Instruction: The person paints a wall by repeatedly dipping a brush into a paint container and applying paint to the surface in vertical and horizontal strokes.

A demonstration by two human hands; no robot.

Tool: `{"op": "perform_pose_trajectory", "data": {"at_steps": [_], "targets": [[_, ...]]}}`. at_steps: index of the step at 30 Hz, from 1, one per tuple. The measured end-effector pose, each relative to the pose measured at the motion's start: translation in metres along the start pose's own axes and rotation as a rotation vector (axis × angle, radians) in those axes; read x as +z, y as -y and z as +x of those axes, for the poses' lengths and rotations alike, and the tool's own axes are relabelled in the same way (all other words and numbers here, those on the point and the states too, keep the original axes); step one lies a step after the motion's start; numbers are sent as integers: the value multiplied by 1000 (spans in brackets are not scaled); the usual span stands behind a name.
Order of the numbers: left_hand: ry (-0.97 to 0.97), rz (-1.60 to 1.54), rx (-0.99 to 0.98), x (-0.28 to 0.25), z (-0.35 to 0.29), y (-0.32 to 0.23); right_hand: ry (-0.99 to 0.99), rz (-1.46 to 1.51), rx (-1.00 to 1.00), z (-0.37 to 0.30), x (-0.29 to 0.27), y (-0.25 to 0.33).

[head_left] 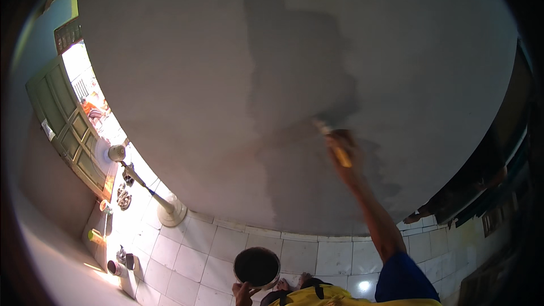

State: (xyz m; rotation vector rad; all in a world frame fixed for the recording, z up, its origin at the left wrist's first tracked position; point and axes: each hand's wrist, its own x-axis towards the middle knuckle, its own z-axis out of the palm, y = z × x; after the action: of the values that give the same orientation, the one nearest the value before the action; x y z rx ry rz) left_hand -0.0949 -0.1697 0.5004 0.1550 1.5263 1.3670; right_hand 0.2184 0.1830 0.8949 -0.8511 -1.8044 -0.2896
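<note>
Head view: right hand (345, 146), grip closed around a yellow-handled brush (324, 128), bristle end at the grey wall (425, 79), within a darker patch (303, 62). Left hand (243, 292), grip holding a round container (273, 281) at its edge, above the white tiled floor (192, 260).

Floor (198, 260), one: pale square tiles, darker joint lines, sunlit to my left, a small bright glare spot to my right. Directly on it, as I list them: my bare feet (283, 284), toes showing; standing fan, on its round pale base (173, 215); dark footwear (123, 196), several pieces, in the sunlit strip; by its left edge, one red-and-white container (105, 207), one yellowish cup (95, 236), one darker cylindrical container (115, 267), and small dark articles (130, 261), kind unclear.
</note>
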Motion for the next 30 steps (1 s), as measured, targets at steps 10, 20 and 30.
{"op": "perform_pose_trajectory", "data": {"at_steps": [10,20,30], "targets": [[-20,35,-32,6,3,-38,-216,-148,148,-40,15,3],[58,11,31,73,-21,-55,834,826,581,-125,40,92],[105,76,43,155,-67,-33,1334,284,108,-291,76,73]]}}
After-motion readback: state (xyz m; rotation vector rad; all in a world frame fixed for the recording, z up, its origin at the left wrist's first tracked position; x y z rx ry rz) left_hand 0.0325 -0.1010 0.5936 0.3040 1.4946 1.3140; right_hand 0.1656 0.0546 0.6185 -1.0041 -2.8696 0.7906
